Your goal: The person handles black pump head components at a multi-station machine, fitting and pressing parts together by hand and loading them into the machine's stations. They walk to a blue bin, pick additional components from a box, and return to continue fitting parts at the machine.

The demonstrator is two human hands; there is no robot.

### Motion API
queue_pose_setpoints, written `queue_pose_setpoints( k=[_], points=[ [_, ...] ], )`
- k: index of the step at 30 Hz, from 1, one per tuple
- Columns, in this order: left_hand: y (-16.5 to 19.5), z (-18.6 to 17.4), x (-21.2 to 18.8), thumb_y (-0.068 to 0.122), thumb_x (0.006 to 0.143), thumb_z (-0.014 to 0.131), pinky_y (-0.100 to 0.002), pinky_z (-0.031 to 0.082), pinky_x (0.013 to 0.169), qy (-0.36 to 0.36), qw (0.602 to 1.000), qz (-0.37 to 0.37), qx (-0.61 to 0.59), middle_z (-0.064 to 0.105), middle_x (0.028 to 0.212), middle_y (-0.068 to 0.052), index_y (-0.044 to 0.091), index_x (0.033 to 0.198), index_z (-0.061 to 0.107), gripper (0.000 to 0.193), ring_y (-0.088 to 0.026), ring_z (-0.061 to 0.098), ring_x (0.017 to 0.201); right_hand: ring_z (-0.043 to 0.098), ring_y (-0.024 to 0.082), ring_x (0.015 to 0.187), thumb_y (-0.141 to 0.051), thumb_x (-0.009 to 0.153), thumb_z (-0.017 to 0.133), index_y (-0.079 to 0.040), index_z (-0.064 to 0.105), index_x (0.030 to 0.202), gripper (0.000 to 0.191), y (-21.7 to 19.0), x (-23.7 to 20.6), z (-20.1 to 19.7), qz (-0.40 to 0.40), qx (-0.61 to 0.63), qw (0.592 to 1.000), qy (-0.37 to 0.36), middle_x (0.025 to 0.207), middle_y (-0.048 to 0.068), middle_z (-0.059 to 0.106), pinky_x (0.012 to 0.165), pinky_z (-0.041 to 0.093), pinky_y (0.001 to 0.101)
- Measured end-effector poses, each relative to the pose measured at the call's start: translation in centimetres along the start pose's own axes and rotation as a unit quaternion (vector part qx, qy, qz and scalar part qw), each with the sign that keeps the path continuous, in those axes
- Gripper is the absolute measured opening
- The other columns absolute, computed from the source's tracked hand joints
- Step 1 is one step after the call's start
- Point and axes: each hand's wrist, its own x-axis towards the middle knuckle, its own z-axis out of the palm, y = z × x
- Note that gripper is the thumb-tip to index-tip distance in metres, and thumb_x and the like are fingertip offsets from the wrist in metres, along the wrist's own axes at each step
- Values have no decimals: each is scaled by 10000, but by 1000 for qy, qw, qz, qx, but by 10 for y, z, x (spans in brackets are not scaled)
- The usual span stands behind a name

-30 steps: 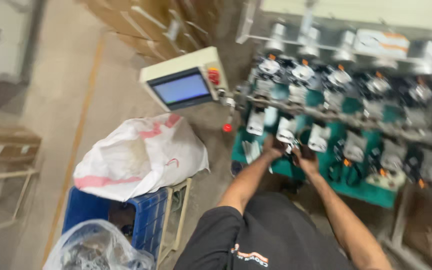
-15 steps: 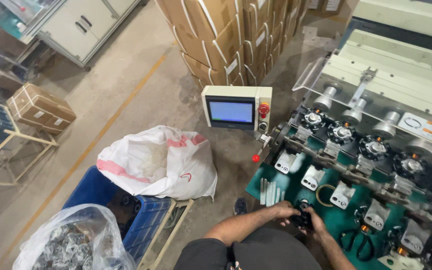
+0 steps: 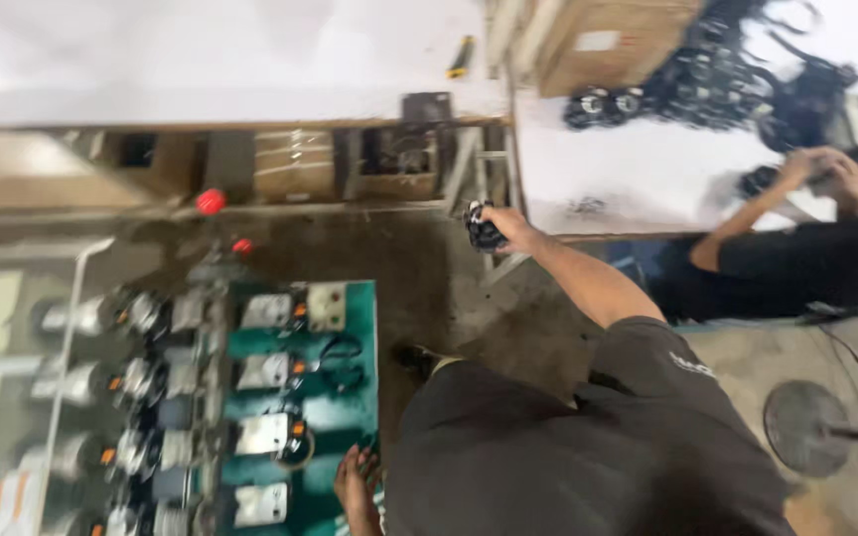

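**A:** What do the hands have?

**B:** From my remote seat, I see the right hand (image 3: 508, 226) stretched out with its fingers wrapped tight around a small black part (image 3: 484, 232). The part sits in the air near the edge of the white table (image 3: 638, 179). The left hand (image 3: 357, 484) hangs low beside the green machine panel (image 3: 350, 397), fingers loose and holding nothing.

**A:** What could go wrong?

**B:** I judge the view is swinging and blurred, so the part could clip the table edge or slip from the grip.

**A:** Anything in the way?

**B:** A co-worker in a black shirt (image 3: 806, 268) works just beyond at a pile of black parts (image 3: 737, 79). A cardboard box (image 3: 608, 45) stands on the table.
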Motion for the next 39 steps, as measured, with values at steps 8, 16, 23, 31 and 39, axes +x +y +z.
queue_pose_setpoints(
  k=[8,16,23,31,39],
  points=[
    [40,106,86,371,940,670,-447,548,810,-67,979,-57,186,703,1211,-127,105,1369,594,510,-291,684,1018,651,337,916,-238,824,793,-10,624,1102,396,-57,3,-152,-22,321,886,335,1069,169,658,656,566,489],
    [75,138,124,366,944,669,-453,553,743,-93,959,-42,263,719,1131,-122,101,1330,617,472,-278,694,934,662,290,967,-203,878,826,-1,625,1152,395,-57,48,-175,-18,407,834,371,1173,177,662,733,656,402],
    [87,113,101,362,947,668,-459,557,684,-67,986,-2,150,733,1062,-117,97,1296,636,440,-266,702,861,688,282,814,-285,987,703,10,563,1058,334,-69,78,-129,-23,337,880,334,937,135,674,665,583,408],
    [71,28,30,262,1036,671,-288,465,540,-27,966,218,-133,632,779,-54,-1,1002,700,267,-130,574,636,648,159,584,-166,1027,587,-33,698,1072,179,19,27,147,-147,-149,972,-102,810,100,721,525,518,299],
    [54,-17,-24,523,982,537,-329,525,781,200,945,230,-115,588,1351,-33,91,1464,459,652,-139,608,1052,652,110,639,-262,1006,642,14,721,1127,311,143,-135,334,-234,-289,739,-562,884,87,755,573,540,257]
  ],
)
